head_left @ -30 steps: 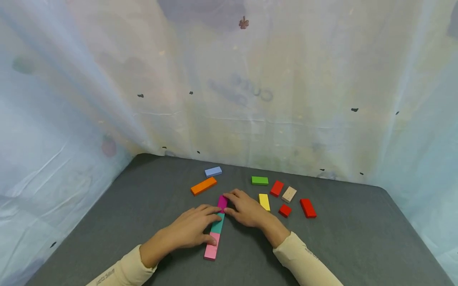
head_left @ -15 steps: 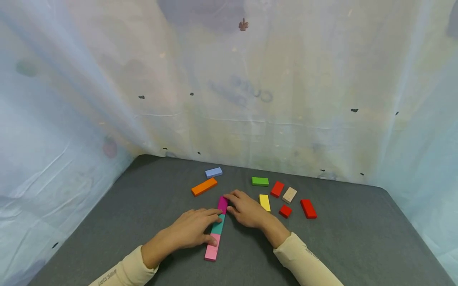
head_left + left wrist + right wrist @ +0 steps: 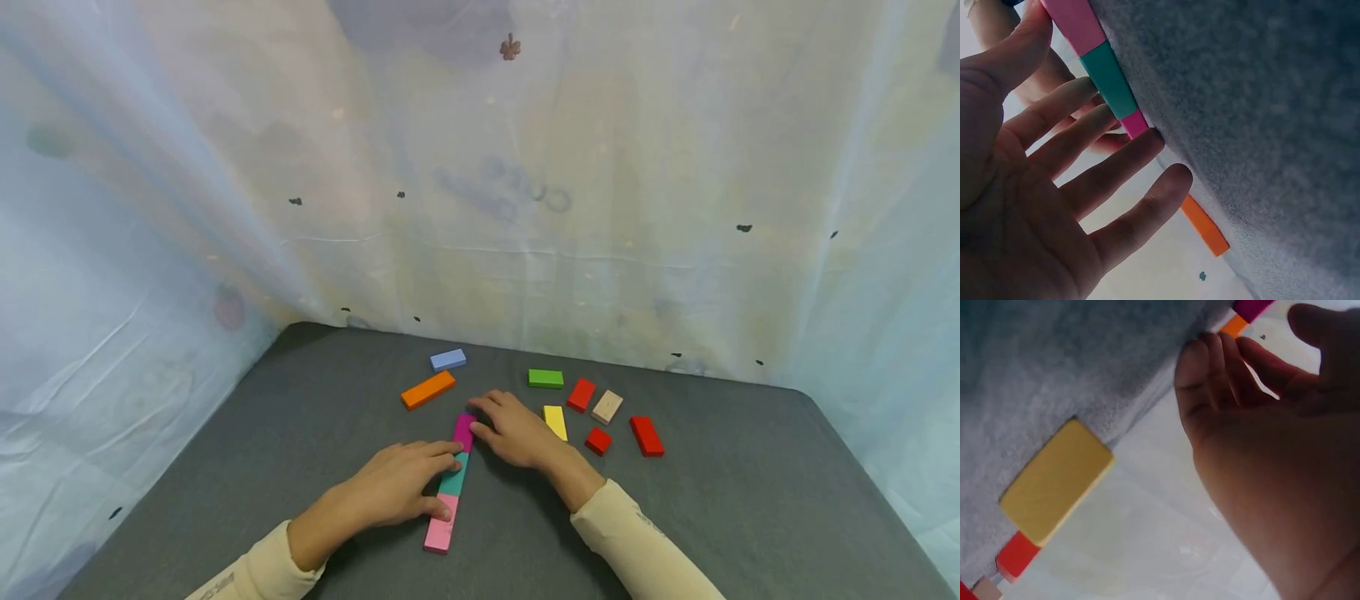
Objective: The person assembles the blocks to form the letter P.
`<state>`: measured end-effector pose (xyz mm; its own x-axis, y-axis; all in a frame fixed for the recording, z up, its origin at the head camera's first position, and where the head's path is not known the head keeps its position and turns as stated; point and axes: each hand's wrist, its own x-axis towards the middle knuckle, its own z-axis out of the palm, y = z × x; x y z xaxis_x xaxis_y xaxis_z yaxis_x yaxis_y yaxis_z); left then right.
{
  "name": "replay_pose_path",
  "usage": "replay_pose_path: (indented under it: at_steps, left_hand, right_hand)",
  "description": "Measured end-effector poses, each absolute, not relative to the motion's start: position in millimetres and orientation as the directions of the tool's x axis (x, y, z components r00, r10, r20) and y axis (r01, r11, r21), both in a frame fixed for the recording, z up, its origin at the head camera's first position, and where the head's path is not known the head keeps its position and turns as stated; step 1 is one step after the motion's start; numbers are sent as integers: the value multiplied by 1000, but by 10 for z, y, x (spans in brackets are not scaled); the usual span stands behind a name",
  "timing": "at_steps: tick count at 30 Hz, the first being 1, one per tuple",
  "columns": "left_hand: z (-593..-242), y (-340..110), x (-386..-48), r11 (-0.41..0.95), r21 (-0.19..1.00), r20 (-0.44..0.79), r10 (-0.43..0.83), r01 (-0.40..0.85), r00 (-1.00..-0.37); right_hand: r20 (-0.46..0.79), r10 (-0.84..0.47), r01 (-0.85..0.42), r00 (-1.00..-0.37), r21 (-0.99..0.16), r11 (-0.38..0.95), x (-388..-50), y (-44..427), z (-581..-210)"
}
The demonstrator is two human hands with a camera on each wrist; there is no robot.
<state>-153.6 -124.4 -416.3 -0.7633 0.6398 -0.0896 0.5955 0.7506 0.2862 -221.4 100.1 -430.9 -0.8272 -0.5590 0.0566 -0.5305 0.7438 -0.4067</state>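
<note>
Three blocks lie end to end in a line on the grey table: a magenta block [image 3: 463, 428] at the far end, a teal block [image 3: 454, 477] in the middle, a pink block [image 3: 439, 533] nearest. The left hand [image 3: 393, 483] rests along their left side, its thumb on the pink block and its fingertips at the teal and magenta ones. In the left wrist view the left hand [image 3: 1054, 169] has its fingers spread beside the teal block [image 3: 1109, 79]. The right hand [image 3: 517, 429], fingers slightly bent, is at the right side of the magenta block's far end.
Behind the line lie an orange block [image 3: 427, 390] and a blue block [image 3: 447, 360]. Right of the right hand are a yellow block [image 3: 554, 422], a green block [image 3: 545, 379], several red blocks [image 3: 647, 437] and a beige block [image 3: 607, 407]. A curtain [image 3: 600, 167] hangs behind the table.
The line of three blocks has shifted slightly toward the person and left, with the left hand moving along. The right hand's fingertips have moved slightly farther away.
</note>
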Motion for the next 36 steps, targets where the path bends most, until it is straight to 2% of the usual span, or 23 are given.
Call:
replay_pose_path:
  at_steps: [8, 14, 28, 36]
  left_hand:
    - [-4167, -1263, -1503, 748, 281, -83, 643, 602, -761]
    - [-4157, -1279, -1504, 746, 274, -66, 645, 607, -762]
    - [-4202, -1257, -1502, 735, 280, -53, 654, 618, -754]
    - [-4202, -1272, -1508, 739, 279, -58, 650, 613, -757]
  right_hand:
    - [94, -541, -523, -836, -434, 733, -2424, 904, -4317]
    - [73, -525, -509, -848, -387, 769, -2612, 729, -4302]
    - [-21, -565, -543, -825, -248, 802, -2821, 398, -4398]
    - [-9, -587, -572, -809, -215, 792, -2902, 280, -4407]
